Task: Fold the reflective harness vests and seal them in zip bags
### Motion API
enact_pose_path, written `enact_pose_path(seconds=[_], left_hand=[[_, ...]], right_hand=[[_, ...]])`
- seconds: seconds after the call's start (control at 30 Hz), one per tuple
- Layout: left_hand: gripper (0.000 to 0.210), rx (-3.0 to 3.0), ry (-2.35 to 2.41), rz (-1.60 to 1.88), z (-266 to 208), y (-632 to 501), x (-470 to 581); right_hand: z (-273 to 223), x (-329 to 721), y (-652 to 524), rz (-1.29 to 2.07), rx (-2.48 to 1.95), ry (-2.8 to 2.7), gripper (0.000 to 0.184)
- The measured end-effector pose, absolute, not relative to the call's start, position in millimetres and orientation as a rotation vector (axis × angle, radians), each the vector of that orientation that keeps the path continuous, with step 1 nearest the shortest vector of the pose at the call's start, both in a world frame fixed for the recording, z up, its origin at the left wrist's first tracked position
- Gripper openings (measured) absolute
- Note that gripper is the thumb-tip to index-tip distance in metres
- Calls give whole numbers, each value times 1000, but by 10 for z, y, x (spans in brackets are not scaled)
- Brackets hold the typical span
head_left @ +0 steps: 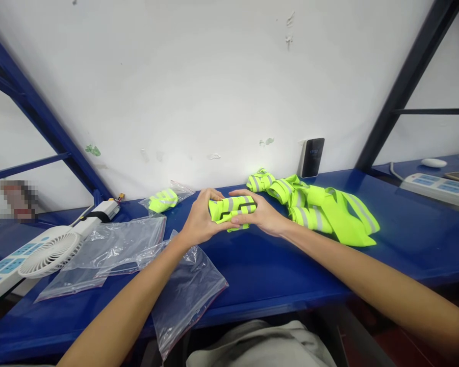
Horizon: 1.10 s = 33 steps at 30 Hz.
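Observation:
Between my two hands is a neon-yellow reflective vest (229, 206), folded into a compact bundle with grey stripes and dark edging. My left hand (202, 219) grips its left end, fingers over the far side and thumb at the front. On the right end, my right hand (263, 216) holds it the same way. Just right of my hands lies a heap of more neon-yellow reflective material (317, 204), some rolled, some loose. Behind my left hand, a clear bag (181, 189) contains a folded neon-yellow piece (163, 201).
Clear zip bags (191, 290) overlap on the blue table (268, 275), one hanging over the front edge. At left are a white fan (51, 255) and a power strip (7, 270). A phone (312, 158) leans on the wall. Another power strip (439, 188) sits at far right.

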<state>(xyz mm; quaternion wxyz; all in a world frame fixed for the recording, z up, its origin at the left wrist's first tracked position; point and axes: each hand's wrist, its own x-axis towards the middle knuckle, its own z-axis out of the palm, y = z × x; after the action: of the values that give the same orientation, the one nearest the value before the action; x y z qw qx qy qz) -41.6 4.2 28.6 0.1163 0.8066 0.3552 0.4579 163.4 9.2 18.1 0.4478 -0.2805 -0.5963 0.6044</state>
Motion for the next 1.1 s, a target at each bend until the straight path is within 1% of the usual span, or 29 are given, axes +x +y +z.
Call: enact_pose_path(seconds=[0.1,0.2,0.27,0.33,0.4,0.43,0.47,0.5,0.53,0.6,0.63,0.7,0.73,0.8,0.87,0.93,1.03,1.1], left_hand=[[58,2462,1050,1277,208,80,-434],[62,2532,1080,1245,200,122,-443],[62,2617,1118,1146,295,120,-456],[64,2732,1164,997,462,37,-481],[71,2813,1270,875,637,-176,-517],[64,2806,1392,822,703,-334,-539],[55,2783,1519,680,745,-518,-563],[52,2775,1594,470,762,-717,-590],[55,2762,1605,204,755,-914,-620],[60,2725,1582,-174,698,-1234,-688],[51,2688,1586,-301,661,-1326,-723],[28,2600,1464,-395,597,-1333,-786],[22,2549,1356,-375,571,-1251,-808],[28,2444,1161,-234,511,-959,-816],[38,2413,1101,-36,416,-586,-760],[44,2385,1128,230,281,-229,-642],[42,2275,1245,563,68,146,-414],[36,2202,1359,682,-34,263,-287]], right_hand=[[126,1643,119,1391,-694,-1583,78],[105,1633,133,1267,-695,-1635,61],[106,1625,145,1195,-722,-1626,51],[116,1633,168,1122,-768,-1600,49],[133,1664,199,1057,-822,-1570,49],[145,1684,213,1030,-850,-1558,49],[160,1705,224,1012,-876,-1548,50],[176,1722,229,1003,-895,-1543,50],[195,1733,227,997,-910,-1542,50],[238,1734,202,996,-925,-1549,50],[259,1725,181,1012,-925,-1555,50],[297,1701,130,1075,-906,-1562,50],[309,1691,108,1120,-886,-1555,51],[319,1689,81,1214,-822,-1521,51],[313,1711,90,1282,-748,-1454,50],[302,1746,132,1316,-692,-1384,49],[294,1790,219,1306,-689,-1257,53],[299,1798,265,1294,-727,-1160,59]])
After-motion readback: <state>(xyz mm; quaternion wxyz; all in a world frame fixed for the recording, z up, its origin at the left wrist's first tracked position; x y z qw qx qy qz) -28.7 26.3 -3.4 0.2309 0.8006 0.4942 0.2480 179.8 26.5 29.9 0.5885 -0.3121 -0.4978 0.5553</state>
